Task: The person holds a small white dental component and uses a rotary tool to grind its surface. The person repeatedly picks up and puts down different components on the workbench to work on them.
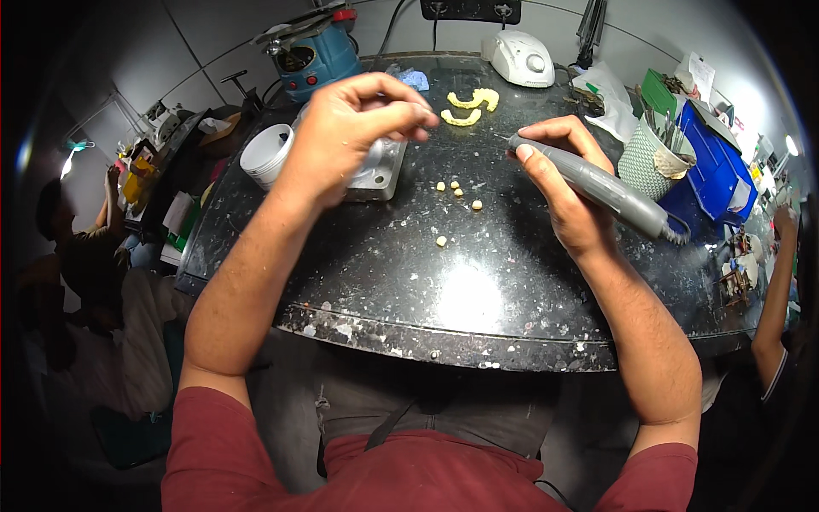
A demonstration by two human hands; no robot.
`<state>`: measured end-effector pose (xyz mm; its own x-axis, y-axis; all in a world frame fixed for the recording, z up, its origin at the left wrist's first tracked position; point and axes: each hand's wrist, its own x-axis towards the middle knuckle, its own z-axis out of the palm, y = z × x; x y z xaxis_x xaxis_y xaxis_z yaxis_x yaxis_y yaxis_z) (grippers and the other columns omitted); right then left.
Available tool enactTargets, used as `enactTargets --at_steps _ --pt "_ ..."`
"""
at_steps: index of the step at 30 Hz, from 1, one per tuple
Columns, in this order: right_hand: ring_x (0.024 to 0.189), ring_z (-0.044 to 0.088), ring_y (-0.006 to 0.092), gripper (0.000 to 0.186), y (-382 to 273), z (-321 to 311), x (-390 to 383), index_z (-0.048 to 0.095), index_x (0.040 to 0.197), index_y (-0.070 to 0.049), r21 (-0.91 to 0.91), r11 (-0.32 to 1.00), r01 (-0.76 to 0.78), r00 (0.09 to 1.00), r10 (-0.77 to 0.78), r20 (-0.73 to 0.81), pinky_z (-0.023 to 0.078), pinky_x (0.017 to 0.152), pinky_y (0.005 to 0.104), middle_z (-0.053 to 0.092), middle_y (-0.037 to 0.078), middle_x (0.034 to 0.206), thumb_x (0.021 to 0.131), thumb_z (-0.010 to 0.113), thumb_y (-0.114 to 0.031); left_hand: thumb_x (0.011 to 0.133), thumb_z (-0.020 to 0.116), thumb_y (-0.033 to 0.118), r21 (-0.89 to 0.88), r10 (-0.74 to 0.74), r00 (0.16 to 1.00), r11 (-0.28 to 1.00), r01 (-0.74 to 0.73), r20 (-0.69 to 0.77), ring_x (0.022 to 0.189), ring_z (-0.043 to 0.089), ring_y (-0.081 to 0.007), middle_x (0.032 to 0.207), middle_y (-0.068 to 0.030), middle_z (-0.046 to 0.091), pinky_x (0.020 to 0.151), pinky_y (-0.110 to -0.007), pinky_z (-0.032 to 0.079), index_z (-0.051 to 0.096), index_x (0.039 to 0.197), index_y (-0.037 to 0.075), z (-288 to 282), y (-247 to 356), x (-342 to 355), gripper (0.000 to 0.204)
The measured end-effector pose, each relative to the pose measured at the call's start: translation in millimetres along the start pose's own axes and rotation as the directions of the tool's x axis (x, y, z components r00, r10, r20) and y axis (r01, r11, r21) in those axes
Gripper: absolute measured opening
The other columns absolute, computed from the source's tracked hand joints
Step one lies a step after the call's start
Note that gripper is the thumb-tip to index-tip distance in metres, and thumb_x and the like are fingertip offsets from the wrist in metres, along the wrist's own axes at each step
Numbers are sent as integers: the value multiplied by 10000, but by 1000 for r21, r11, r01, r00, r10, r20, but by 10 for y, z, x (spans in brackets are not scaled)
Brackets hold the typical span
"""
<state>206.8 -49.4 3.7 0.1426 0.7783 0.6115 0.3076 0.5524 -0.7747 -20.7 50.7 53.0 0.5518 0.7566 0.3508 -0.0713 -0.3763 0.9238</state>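
In my right hand (pixel 572 171) lies a thick grey rotary handpiece (pixel 601 183). Its thin bit points left toward my other hand, and a coiled cord trails from its rear end. My left hand (pixel 363 128) is raised over the bench with thumb and fingertips pinched together; anything between them is too small or hidden to make out. Below and between the hands, several small cream tooth-like pieces (pixel 459 193) are scattered on the dark bench (pixel 384 273). Farther back sit yellow horseshoe-shaped dental arches (pixel 461 117). A metal box (pixel 375 179) is partly hidden behind my left wrist.
A white tub (pixel 267 154) and a blue machine (pixel 316 61) stand at left. At the back is a white control unit (pixel 522 60). A woven cup of tools (pixel 653 158) and a blue bin (pixel 712 162) are at right. Other people sit at both sides.
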Motion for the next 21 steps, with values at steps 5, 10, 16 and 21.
enactTargets --at_steps 5,10,16,21 --pt "877 638 143 190 -70 33 -43 585 1007 10 139 985 107 994 -108 -5 508 784 266 639 90 928 867 663 -91 893 634 95 -313 -111 993 945 96 -31 856 659 -162 965 -145 680 823 -274 528 630 997 -33 379 -127 -248 165" --pt "868 642 140 208 -200 61 -125 571 1030 20 209 972 111 989 -128 71 511 771 262 635 94 923 856 655 -58 851 661 35 -484 -133 991 867 121 11 888 641 -162 976 -117 667 864 -286 511 618 998 8 414 -237 -340 155" --pt "916 652 231 238 -272 49 -142 493 1076 -11 84 987 135 972 -148 180 505 861 360 553 126 961 875 569 -112 832 668 -12 -558 -115 993 823 110 26 935 639 -156 970 -100 665 901 -289 493 618 1061 8 448 -233 -361 235" --pt "929 644 216 242 -296 25 -163 494 1074 -6 14 990 140 972 -141 187 494 864 339 572 124 966 872 571 -114 827 656 -27 -468 -73 997 882 56 -18 938 639 -188 981 -95 652 903 -349 511 636 1054 -11 493 -236 -402 228"
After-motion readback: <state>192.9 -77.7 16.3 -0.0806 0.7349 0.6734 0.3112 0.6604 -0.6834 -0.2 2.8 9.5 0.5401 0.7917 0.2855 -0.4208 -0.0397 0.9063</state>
